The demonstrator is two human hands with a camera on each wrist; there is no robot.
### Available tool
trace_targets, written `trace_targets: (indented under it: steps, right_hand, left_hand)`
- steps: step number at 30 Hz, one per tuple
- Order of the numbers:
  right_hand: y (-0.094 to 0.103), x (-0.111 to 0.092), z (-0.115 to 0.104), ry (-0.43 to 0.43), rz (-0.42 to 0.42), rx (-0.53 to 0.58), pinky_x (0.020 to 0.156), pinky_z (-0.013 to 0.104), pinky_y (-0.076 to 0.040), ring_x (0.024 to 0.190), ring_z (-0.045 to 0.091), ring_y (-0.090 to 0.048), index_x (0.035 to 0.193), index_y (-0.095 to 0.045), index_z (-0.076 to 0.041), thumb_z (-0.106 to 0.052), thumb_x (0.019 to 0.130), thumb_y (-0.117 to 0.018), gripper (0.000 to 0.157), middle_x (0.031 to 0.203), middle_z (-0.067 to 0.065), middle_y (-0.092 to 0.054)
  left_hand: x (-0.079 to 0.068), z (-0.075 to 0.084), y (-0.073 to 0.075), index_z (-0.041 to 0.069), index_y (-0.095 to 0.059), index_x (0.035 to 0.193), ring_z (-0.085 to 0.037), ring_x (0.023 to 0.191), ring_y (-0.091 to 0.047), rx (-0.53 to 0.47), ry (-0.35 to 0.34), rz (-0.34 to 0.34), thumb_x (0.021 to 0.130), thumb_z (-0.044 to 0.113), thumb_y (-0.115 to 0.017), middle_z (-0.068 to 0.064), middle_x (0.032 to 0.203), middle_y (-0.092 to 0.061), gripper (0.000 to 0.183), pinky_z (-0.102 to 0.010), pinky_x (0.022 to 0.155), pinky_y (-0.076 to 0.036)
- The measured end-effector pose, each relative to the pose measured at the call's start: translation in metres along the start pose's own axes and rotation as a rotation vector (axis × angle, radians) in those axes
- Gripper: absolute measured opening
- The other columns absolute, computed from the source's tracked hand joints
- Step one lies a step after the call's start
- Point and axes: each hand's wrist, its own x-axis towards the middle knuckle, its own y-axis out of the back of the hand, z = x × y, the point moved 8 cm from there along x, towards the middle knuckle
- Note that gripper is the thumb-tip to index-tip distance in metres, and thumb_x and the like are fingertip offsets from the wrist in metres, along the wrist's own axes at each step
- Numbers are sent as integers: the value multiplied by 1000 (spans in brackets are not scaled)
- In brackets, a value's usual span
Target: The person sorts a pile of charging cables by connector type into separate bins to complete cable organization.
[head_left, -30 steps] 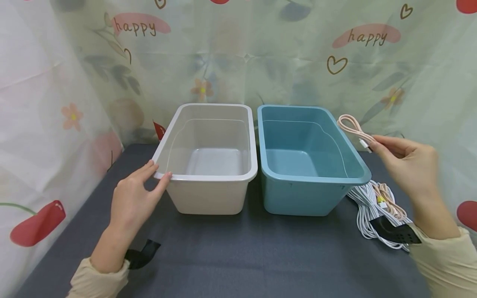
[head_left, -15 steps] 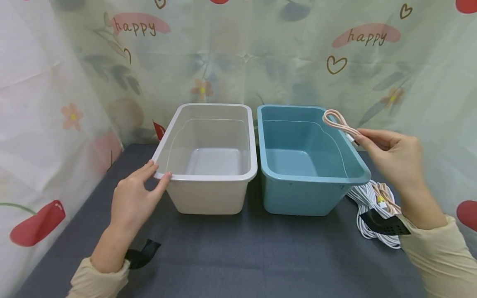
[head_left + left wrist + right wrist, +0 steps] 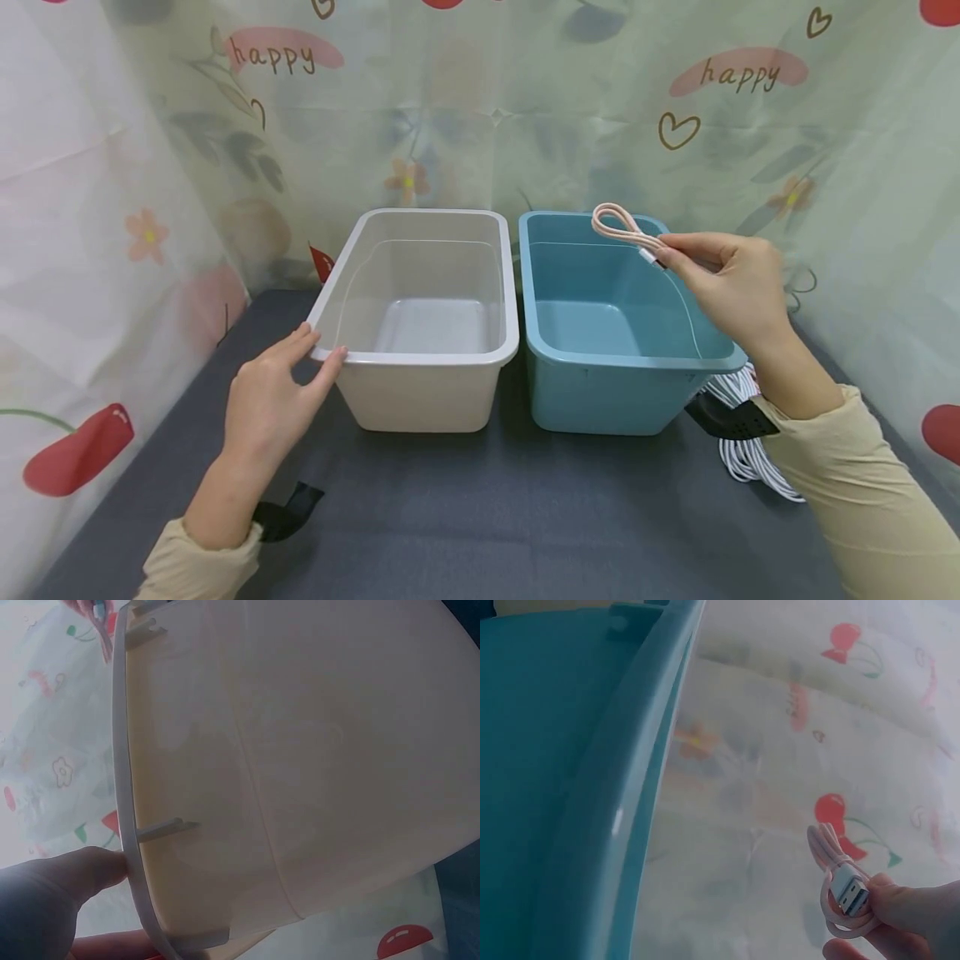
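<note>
In the head view, a bundled pink USB cable [image 3: 626, 229] is pinched between the thumb and fingers of my right hand [image 3: 731, 279]. It hangs above the back right part of the light blue bin [image 3: 633, 363]. The right wrist view shows the metal USB plug [image 3: 853, 897] beside the thumb, with the cord looped around it. My left hand [image 3: 273, 400] holds the near left corner of the beige bin [image 3: 420, 392], thumb at the front rim and fingers at the left rim. In the left wrist view the thumb [image 3: 97, 871] touches that rim.
Coiled white cables [image 3: 750, 462] lie right of the blue bin, partly hidden by the right sleeve. Both bins stand side by side on a dark grey cloth [image 3: 480, 517]. A printed curtain [image 3: 465, 108] rises behind them and at the sides.
My right hand has moved left and slightly up with the pink cable, from right of the blue bin to over it. The left hand and both bins stay in place.
</note>
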Motion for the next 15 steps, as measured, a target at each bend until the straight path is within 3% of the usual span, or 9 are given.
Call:
trace_targets:
  steps: [3,6,9,15]
  right_hand:
    - [-9,7,-10,31,-13,-41,58,3,-45,69,-21,-57,100,-73,-2,-13,83,-70,21,75,-34,-63]
    - [-18,15,-18,54,-31,-81,55,4,-42,68,-23,-55,100,-74,-4,-16,84,-69,21,84,-8,-74]
    - [-29,22,-26,63,-61,-66,56,5,-43,67,-23,-55,101,-73,-4,-16,85,-68,21,91,18,-73]
    - [-51,35,-37,62,-104,-53,54,7,-43,64,-21,-54,102,-73,-6,-17,86,-66,21,91,20,-72]
  left_hand:
    - [0,0,0,-2,-61,120,-44,115,-54,-3,-3,3,88,29,-63,-22,128,-56,44,-59,89,-46]
    - [0,0,0,-2,-61,120,-44,116,-54,-2,-2,2,88,29,-63,-22,128,-56,44,-59,90,-45]
    - [-1,-1,-1,-2,-61,121,-44,116,-53,0,3,-4,88,29,-63,-21,129,-56,45,-59,90,-45]
    - [-1,-1,-1,-1,-61,120,-44,116,-54,0,-1,2,88,29,-63,-21,128,-56,45,-58,90,-45]
